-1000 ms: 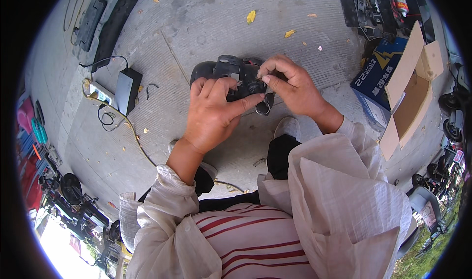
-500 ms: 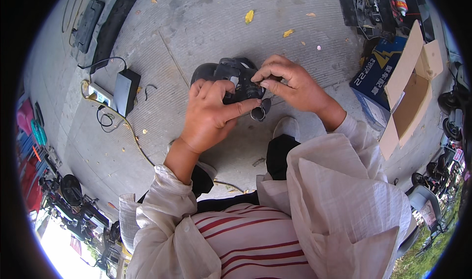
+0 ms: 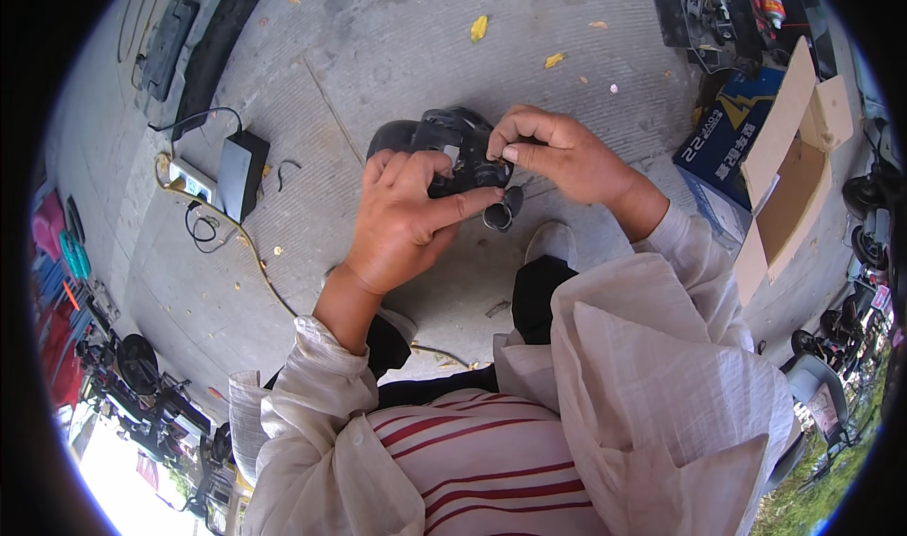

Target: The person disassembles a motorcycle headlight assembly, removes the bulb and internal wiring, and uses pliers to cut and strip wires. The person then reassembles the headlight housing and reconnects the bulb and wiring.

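Observation:
A black plastic part with rounded housings [image 3: 453,128] is held low over the concrete ground in front of me. My left hand [image 3: 399,213] is wrapped over its near left side, the index finger stretched toward the right end. By that fingertip a small dark oval cap-like piece [image 3: 504,211] hangs at the part's near right edge. My right hand [image 3: 559,158] pinches with thumb and forefinger at the right end of the part. What lies between those fingertips is too small to make out.
An open cardboard box [image 3: 789,191] and a blue box [image 3: 727,144] stand to the right. At left lie a black power adapter [image 3: 243,177], a white power strip [image 3: 193,181] and a cable. A dark panel [image 3: 222,40] lies far left; scooter parts [image 3: 704,12] lie far right.
My right hand has shifted slightly, its fingers curling more at the part's right end. The small oval piece has turned a little. My left hand keeps its hold.

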Tool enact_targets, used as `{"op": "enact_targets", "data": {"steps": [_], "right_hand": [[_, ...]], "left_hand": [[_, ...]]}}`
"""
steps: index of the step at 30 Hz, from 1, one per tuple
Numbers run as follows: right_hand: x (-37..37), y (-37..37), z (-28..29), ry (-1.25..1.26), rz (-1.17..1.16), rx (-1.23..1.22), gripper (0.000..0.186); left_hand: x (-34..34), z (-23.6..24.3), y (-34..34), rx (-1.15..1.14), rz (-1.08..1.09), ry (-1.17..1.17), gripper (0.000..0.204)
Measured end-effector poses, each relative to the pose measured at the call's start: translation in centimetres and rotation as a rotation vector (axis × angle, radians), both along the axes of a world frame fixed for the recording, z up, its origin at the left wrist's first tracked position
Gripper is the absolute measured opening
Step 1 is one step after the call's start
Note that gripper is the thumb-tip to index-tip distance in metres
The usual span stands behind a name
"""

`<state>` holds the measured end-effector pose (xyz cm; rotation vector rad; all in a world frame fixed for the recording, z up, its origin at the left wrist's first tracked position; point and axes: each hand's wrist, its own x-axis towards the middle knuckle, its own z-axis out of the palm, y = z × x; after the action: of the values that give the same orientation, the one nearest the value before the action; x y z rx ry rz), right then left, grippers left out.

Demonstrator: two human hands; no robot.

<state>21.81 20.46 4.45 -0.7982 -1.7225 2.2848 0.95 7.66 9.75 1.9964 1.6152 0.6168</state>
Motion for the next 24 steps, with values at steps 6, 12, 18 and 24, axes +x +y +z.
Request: {"op": "enact_targets", "data": {"steps": [6, 12, 18, 24], "right_hand": [[-0.2, 1.0, 0.3, -0.001, 0.093, -0.077, 0.014], [-0.5, 2.1, 0.4, 0.028, 0.279, 0.044, 0.008], [-1.1, 3.6, 1.8, -0.045, 0.618, 0.199, 0.012], [-1.0, 2.0, 2.0, -0.188, -0.015, 0.206, 0.013]], "left_hand": [[-0.4, -0.2, -0.2, -0.089, 0.000, -0.124, 0.052], [-0.5, 0.2, -0.2, -0.061, -0.082, -0.051, 0.049], [0.5, 0.7, -0.3, -0.018, -0.165, 0.028, 0.047], [0.5, 0.8, 0.1, 0.018, 0.009, 0.195, 0.046]]}}
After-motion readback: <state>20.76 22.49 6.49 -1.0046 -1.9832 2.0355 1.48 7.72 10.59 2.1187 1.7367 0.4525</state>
